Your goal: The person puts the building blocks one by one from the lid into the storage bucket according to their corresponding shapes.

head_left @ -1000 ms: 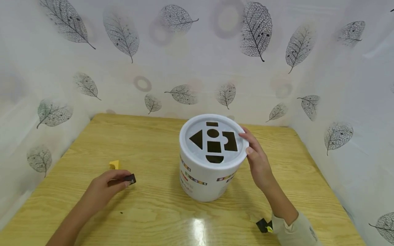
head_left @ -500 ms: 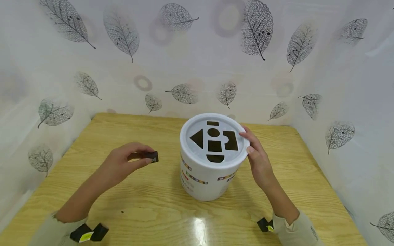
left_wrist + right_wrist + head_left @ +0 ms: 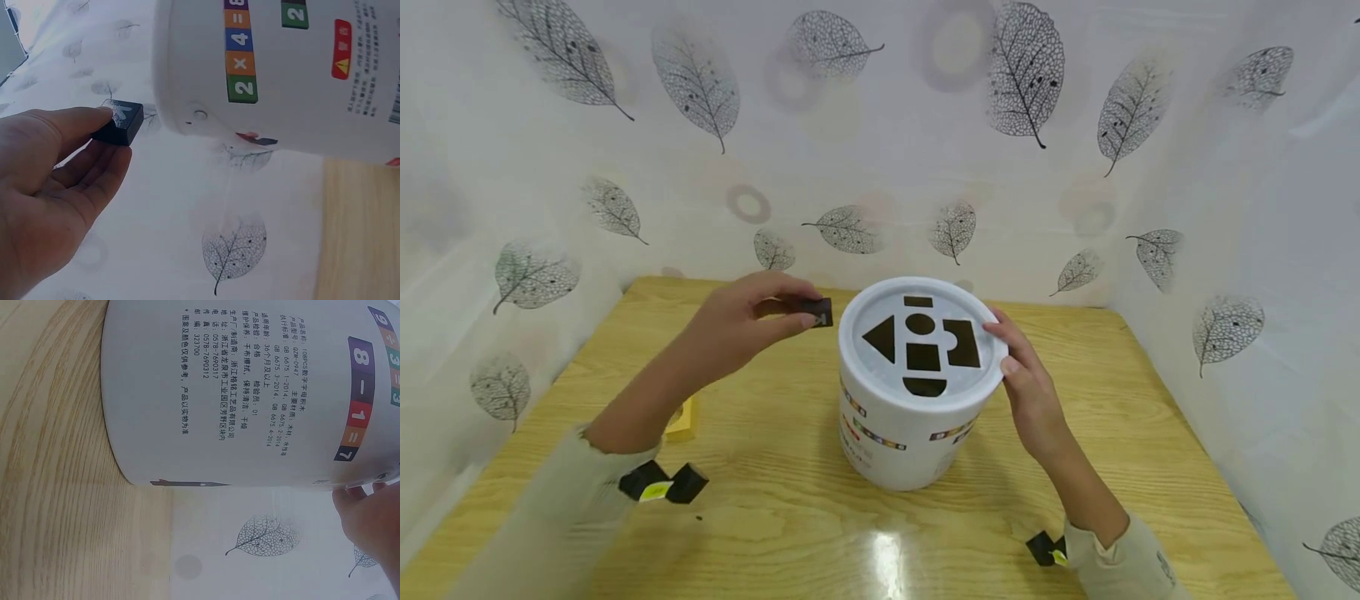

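Note:
In the head view a white round bucket (image 3: 887, 450) stands upright, its lid (image 3: 880, 300) cut with several shaped holes: a triangle, a circle, rectangles and others. My left hand (image 3: 737, 325) pinches a small black letter block (image 3: 820, 313) between thumb and fingers, just left of the lid's rim at about its height. A pale K shows on that block (image 3: 122, 122) in the left wrist view. On the bucket's right side my right hand (image 3: 1033, 400) grips the lid's rim, fingertips over the edge and thumb lower down. Some of its fingers are hidden behind the bucket.
A yellow block (image 3: 681, 421) lies on the wooden table (image 3: 775, 517), partly behind my left forearm. Black wrist mounts (image 3: 687, 483) hang by both sleeves. A leaf-patterned curtain (image 3: 880, 167) closes off the back and sides.
My left hand has carried the black letter block up and to the right, from near the yellow block to beside the lid. My right hand and the bucket have stayed put.

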Tool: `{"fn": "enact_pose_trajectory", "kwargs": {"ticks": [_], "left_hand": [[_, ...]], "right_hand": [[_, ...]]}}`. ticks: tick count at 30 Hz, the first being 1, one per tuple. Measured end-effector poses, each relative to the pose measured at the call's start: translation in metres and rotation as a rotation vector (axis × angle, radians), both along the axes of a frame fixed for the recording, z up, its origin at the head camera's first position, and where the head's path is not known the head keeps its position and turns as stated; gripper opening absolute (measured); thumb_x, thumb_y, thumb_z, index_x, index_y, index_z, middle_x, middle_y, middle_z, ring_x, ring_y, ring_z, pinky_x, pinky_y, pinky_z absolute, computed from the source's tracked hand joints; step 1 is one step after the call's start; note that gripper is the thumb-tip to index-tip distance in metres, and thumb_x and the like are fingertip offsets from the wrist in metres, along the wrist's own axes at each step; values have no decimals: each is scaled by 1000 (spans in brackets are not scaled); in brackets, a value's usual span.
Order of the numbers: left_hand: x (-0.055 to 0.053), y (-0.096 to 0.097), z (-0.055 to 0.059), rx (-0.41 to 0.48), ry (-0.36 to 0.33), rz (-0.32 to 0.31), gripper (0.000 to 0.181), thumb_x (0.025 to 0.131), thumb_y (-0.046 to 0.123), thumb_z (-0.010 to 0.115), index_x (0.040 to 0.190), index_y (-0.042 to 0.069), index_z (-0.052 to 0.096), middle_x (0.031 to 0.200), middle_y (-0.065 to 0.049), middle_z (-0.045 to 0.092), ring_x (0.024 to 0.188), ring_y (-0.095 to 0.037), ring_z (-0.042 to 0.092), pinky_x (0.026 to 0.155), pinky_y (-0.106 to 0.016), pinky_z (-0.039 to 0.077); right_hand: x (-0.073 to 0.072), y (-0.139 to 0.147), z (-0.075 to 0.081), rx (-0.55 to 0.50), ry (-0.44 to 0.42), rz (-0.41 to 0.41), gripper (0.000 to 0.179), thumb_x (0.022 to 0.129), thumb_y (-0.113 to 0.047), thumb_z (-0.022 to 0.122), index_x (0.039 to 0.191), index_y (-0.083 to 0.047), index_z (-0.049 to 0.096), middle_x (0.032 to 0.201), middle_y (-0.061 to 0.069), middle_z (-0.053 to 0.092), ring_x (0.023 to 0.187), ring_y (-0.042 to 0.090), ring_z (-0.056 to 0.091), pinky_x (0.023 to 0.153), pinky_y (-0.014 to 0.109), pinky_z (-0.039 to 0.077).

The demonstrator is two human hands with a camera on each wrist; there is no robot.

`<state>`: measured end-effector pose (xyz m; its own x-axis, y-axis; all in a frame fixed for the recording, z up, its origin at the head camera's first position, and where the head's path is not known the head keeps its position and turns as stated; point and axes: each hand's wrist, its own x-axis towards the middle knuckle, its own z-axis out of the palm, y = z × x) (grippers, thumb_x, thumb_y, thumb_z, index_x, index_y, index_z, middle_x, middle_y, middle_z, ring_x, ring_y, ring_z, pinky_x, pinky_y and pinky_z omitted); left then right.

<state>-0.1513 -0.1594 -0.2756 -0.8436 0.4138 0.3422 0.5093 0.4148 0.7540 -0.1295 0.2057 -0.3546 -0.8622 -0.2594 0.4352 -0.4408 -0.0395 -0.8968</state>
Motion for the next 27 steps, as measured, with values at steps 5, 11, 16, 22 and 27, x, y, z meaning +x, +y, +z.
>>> {"fn": "enact_pose_trajectory", "kwargs": {"ticks": [5,11,16,22,27], "left_hand": [[-19,23,6,10,-53,-42,27,96,19,71,122,12,69,119,-1,67,109,-15,65,98,-30,55],[-36,51,10,-1,-54,-83,27,96,18,71,122,10,70,121,-3,67,112,-17,65,98,-32,55],[-46,70,12,-40,-61,-78,27,96,18,70,123,11,69,121,-2,67,113,-16,64,98,-31,55],[-57,88,12,-70,-49,-62,26,96,17,71,121,10,70,117,-1,70,110,-14,66,97,-29,55],[-61,100,14,-112,-39,-49,24,96,17,70,119,11,70,114,1,70,109,-12,65,99,-30,53]], "right_hand": [[0,0,0,-4,-1,1,42,105,-16,33,144,-12,48,167,13,19,153,22,19,115,19,31],[-1,-1,-1,-10,-1,0,42,105,-16,33,143,-14,49,166,13,19,153,22,20,115,19,32],[0,-1,0,-5,-4,-3,41,105,-16,33,143,-14,49,166,11,20,153,22,19,115,19,31],[0,-1,0,1,-3,1,41,106,-17,33,144,-12,48,166,9,21,154,24,17,116,22,29],[0,-1,0,3,-7,-5,42,105,-18,34,144,-11,48,166,10,21,154,23,18,116,22,30]]}}
